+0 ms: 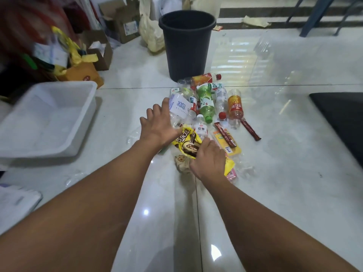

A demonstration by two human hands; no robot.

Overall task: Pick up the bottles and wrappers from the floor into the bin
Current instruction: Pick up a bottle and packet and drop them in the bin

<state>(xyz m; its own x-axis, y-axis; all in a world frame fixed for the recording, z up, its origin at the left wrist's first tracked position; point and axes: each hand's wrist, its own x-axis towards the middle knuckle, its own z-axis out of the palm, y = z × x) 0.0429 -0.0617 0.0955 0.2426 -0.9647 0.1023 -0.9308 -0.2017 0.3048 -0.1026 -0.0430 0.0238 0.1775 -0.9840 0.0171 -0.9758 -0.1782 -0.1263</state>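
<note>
Head-worn view, forward-down, near the floor (275,173).

Glossy pale tiled floor (294,173) with light glare, white plastic tub (47,118) left, cardboard boxes (121,22) behind, blue chair legs (314,18) far right

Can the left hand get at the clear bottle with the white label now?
Probably yes: the left hand is open right at the clear bottle, which lies with nothing over it. The right hand, holding the yellow wrapper, is clear of it.
</note>
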